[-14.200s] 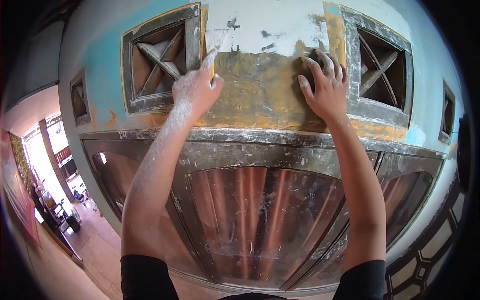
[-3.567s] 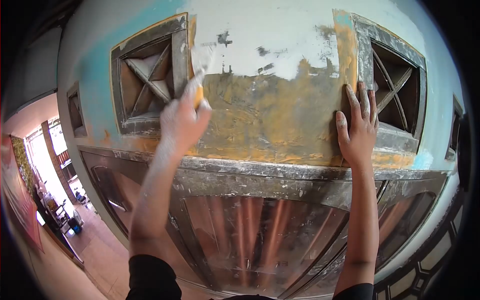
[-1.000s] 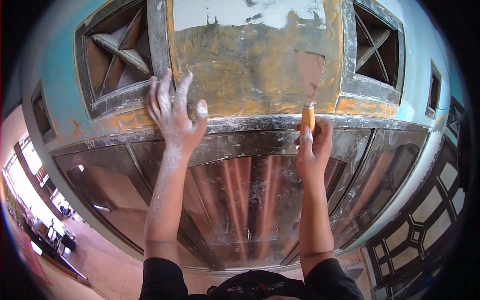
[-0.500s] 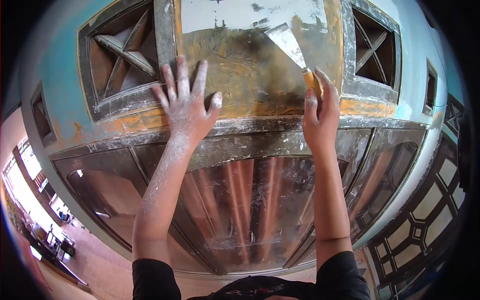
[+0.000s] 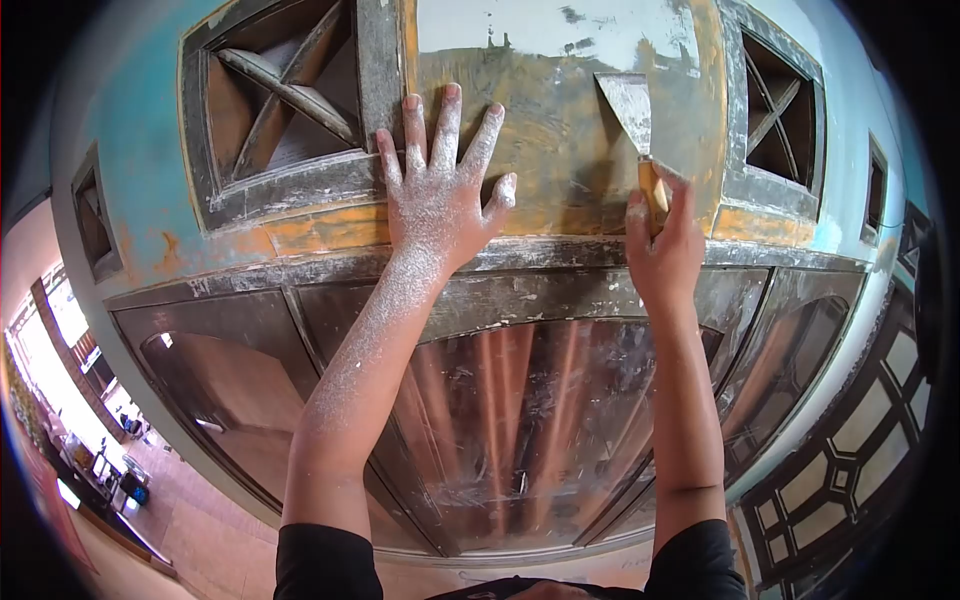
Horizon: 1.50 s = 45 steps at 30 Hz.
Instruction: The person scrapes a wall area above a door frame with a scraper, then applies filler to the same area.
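My left hand point(image 5: 440, 200), dusted with white powder up the forearm, lies with fingers spread against the lower left of a stained wall panel point(image 5: 540, 130). The panel is brownish and grey, with a white area across its top. In my right hand point(image 5: 665, 230) is the wooden handle of a putty knife point(image 5: 628, 112). Its wide metal blade, smeared with white, points up in front of the panel's right part. Whether the blade edge touches the surface I cannot tell.
Worn wooden frames with crossed slats point(image 5: 290, 95) flank the panel. Below runs a scuffed ledge point(image 5: 560, 252) above dark-framed glass point(image 5: 510, 420). A patterned dark lattice point(image 5: 845, 460) stands at the right, and a bright tiled floor point(image 5: 210, 510) shows at the lower left.
The whole view has shifted, with the wall now further right. The putty knife's blade has turned from leaning left to nearly upright. My left hand is still spread on the panel.
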### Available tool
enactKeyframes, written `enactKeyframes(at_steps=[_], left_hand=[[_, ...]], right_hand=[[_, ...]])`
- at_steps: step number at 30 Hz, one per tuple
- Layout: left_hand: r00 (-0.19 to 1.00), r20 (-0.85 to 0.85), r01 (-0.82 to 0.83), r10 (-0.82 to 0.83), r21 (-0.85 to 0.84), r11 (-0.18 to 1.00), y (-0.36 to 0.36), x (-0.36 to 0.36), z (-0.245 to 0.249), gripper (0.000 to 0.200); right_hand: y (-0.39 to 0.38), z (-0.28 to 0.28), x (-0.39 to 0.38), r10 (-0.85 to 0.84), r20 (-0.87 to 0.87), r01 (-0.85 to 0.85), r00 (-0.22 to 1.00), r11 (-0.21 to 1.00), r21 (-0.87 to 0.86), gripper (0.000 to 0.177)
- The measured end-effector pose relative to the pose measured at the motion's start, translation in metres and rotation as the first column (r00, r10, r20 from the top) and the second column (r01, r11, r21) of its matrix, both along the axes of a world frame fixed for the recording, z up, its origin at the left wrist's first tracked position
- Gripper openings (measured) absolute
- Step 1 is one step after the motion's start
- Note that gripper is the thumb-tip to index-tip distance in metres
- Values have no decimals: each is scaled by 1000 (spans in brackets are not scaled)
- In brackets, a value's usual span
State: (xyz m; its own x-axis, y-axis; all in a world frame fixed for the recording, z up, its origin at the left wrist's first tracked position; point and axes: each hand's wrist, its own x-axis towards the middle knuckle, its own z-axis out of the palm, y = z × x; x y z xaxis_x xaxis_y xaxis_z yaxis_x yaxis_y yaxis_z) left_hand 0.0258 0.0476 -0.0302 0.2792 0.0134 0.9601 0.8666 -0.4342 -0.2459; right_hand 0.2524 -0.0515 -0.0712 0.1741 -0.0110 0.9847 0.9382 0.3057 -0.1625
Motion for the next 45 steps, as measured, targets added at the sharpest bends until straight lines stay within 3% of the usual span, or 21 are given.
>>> enactKeyframes(at_steps=[5,8,13,18,25,29,32,35,40,45], left_hand=[[1000,-3,9,-9,-7,1000,2,0,-2,73],[1000,4,31,-31,-8,999,2,0,-2,73],[1000,0,30,-30,-3,1000,2,-1,-2,73],[999,6,31,-31,17,999,1,1,-3,72],[1000,12,28,-28,14,1000,-1,0,-2,73],[1000,10,10,-10,18,1000,0,0,-4,73],[1000,10,24,-24,19,1000,0,1,0,73],[1000,12,13,-13,31,999,3,4,16,73],[999,14,-33,32,83,996,7,24,61,72],[999,39,18,-25,167,986,6,69,88,73]], right_hand=[[-7,1,-5,-34,-85,22,996,989,-144,39],[0,-16,-3,-43,-25,40,999,996,-85,39],[-10,19,-9,-20,-60,12,998,991,-132,37],[-15,0,-11,-41,-33,37,999,991,-126,33],[-13,28,-10,-24,-24,21,999,992,-128,33],[-12,2,-2,-25,-18,22,1000,986,-165,34],[-14,30,-2,-28,-3,27,1000,985,-168,34],[-15,46,1,-46,19,48,999,985,-165,34],[-23,14,35,-63,-1,62,998,992,-109,33],[-24,51,57,-108,-93,96,990,988,-125,32]])
